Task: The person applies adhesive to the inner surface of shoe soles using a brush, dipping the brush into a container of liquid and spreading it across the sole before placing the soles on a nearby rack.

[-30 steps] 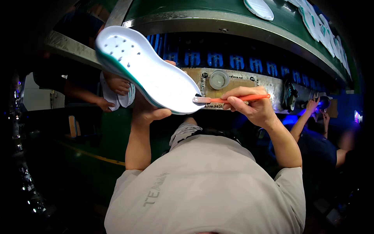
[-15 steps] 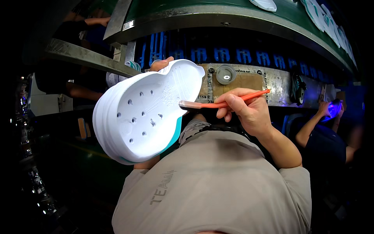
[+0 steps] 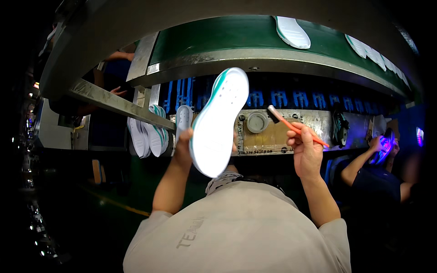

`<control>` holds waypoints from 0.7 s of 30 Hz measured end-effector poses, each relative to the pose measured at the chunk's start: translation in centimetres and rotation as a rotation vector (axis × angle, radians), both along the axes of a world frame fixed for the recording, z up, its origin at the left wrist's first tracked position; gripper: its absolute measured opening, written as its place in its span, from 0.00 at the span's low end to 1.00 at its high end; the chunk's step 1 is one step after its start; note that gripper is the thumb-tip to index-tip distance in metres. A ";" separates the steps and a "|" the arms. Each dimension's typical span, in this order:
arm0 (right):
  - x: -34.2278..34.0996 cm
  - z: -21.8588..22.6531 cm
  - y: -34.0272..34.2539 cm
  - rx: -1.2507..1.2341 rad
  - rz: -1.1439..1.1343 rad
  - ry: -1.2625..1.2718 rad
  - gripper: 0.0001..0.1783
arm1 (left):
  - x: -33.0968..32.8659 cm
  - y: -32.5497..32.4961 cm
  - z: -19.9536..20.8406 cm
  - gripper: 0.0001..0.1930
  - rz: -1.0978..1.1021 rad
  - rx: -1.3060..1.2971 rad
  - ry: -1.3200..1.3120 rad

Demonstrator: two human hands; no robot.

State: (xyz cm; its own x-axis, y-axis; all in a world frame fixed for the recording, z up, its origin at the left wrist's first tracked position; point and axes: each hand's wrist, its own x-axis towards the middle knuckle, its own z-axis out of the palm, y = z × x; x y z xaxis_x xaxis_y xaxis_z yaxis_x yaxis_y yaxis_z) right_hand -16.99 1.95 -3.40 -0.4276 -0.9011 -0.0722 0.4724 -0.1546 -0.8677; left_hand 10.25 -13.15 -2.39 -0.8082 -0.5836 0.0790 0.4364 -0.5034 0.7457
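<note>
My left hand (image 3: 184,144) grips a white shoe sole (image 3: 221,123) with a teal edge by its side. The sole stands upright in front of me, its broad face brightly lit and small holes showing in the upper part. In my right hand (image 3: 307,152) is an orange-handled brush (image 3: 297,129), pinched between thumb and fingers. Its dark bristles point up and to the left, apart from the sole. A small round cup (image 3: 257,122) sits on the bench between the sole and the brush.
Above the bench runs a green conveyor belt (image 3: 214,41) with a metal rim, carrying white soles (image 3: 293,32). More soles (image 3: 156,134) lean at the left beside a metal bar (image 3: 120,103). At right a co-worker's hands (image 3: 376,144) hold a shoe under purple light.
The sole has turned upright and moved right and away from the brush. My right hand has drawn the brush right and raised its bristle end. My view has shifted, showing more of the belt.
</note>
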 end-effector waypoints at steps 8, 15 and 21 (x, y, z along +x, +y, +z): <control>0.4 -3.3 -0.8 0.125 -0.055 0.059 0.19 | -10.2 -22.5 6.6 0.28 0.222 0.084 0.490; -1.1 -8.4 -1.3 0.312 -0.011 0.326 0.20 | -2.8 -9.5 -4.3 0.32 0.170 -0.329 -0.685; -3.1 -14.0 -2.7 0.396 0.099 0.551 0.17 | 8.0 -10.3 -22.3 0.45 0.442 -0.614 -1.989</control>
